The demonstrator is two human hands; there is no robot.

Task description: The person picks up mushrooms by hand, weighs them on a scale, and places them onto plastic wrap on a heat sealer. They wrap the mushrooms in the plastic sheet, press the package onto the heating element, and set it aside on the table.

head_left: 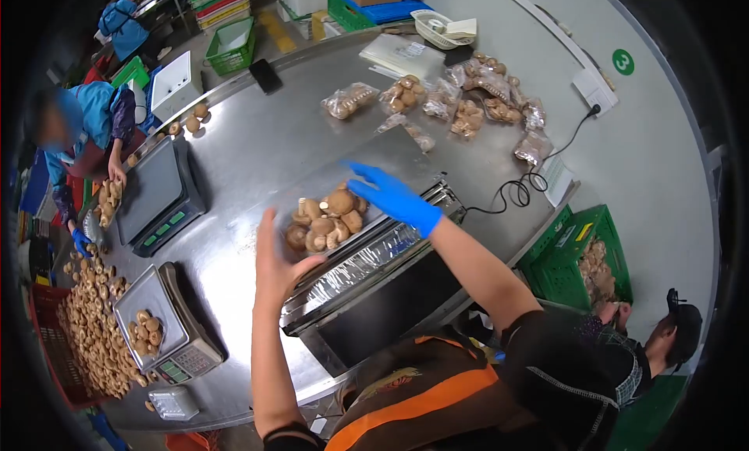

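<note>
A pile of brown mushrooms lies on the metal table between my two hands, beside the upper edge of a wrapping machine with clear film. On the pile's left is my bare left hand, fingers stretched up and thumb apart, holding nothing. My right hand, in a blue glove, reaches in from the right with its fingers spread at the pile's edge. Whether its fingertips touch the mushrooms is hard to tell. Several bagged mushroom packs lie farther back on the table.
Two scales stand at the left, near a large mushroom heap. A co-worker handles mushrooms there. A black cable runs on the right, near a green crate and another person.
</note>
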